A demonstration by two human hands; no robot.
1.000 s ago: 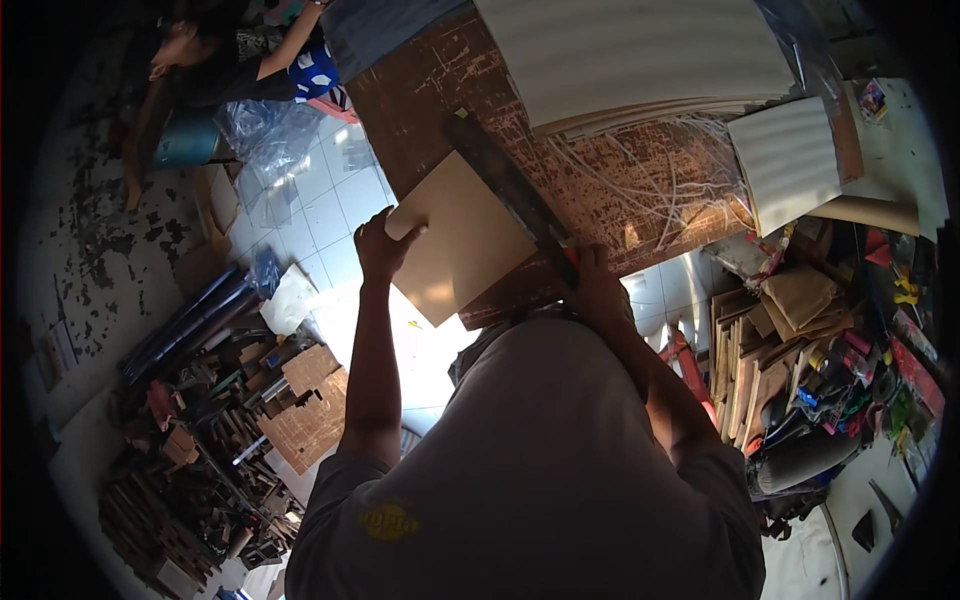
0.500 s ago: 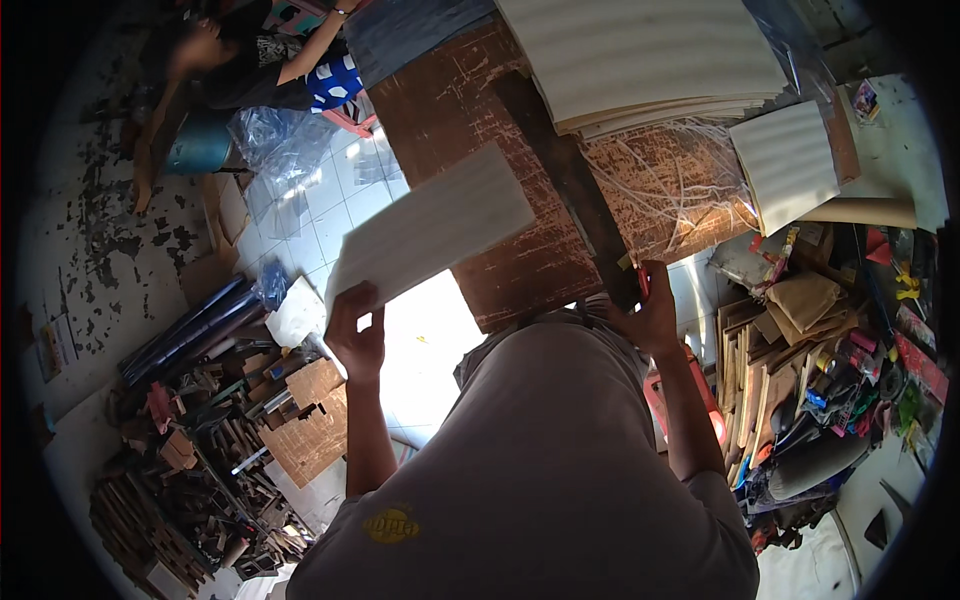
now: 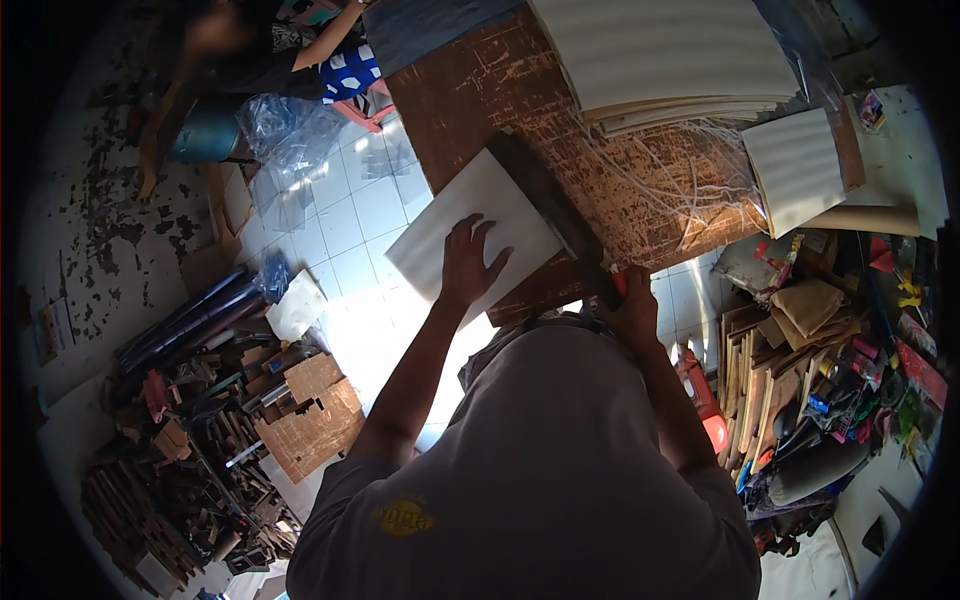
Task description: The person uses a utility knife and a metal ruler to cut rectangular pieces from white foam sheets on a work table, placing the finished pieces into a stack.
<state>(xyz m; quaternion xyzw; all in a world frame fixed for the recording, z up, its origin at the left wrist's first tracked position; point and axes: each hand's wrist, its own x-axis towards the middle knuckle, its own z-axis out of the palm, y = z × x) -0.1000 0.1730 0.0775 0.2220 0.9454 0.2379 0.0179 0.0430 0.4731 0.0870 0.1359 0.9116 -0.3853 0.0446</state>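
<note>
A pale white board (image 3: pixel 425 250) lies tilted over the near left edge of the brown worktable (image 3: pixel 465 110), partly past that edge. My left hand (image 3: pixel 468 262) rests on it, fingers spread. Along the board's right edge runs a long dark straight bar (image 3: pixel 555 205), touching it or nearly so. My right hand (image 3: pixel 634 312) is at the bar's near end, closed around a small red-handled tool (image 3: pixel 620 283). Its working end is hidden, so I cannot tell its exact kind.
A stack of large white sheets (image 3: pixel 670 60) sits at the far right of the table, beside loose pale strips (image 3: pixel 680 190) and a smaller white stack (image 3: pixel 795 170). A person (image 3: pixel 300 60) is at the far left. Wood offcuts (image 3: pixel 230 450) pile up at the left.
The white board has swung and moved right to the dark bar. My left hand went from gripping its near corner to lying on it. My right hand moved slightly nearer and left.
</note>
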